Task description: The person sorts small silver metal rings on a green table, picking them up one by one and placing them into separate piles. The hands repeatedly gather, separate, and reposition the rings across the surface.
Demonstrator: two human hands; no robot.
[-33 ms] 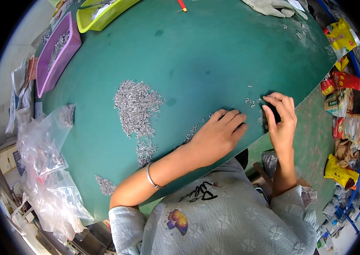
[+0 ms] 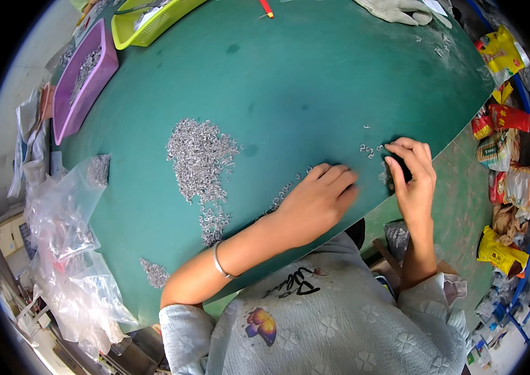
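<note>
My left hand (image 2: pixel 324 203) rests palm down on the green tabletop, fingers spread and bent downward, slightly blurred at the right side. What lies under its fingertips is hidden. A loose trail of small silvery hook-shaped metal pieces (image 2: pixel 281 196) runs beside it, and a large heap of the same pieces (image 2: pixel 196 159) lies farther left. Near the table's right edge, my right hand (image 2: pixel 412 172) is open, thumb and forefinger apart. A few separate metal pieces (image 2: pixel 367 149) lie just left of its fingertips; no held piece is visible.
At the far left stand a purple basket (image 2: pixel 65 103) with metal pieces and a yellow-green basket (image 2: pixel 129 32). Clear plastic bags (image 2: pixel 68 231) cover the left edge. A small pile (image 2: pixel 154 273) lies near my left elbow. Pale gloves (image 2: pixel 393 9) lie far right; colourful packages (image 2: pixel 502 253) line the right side.
My left hand has shifted slightly left, and its right-side fingers are now blurred. My right hand has barely moved.
</note>
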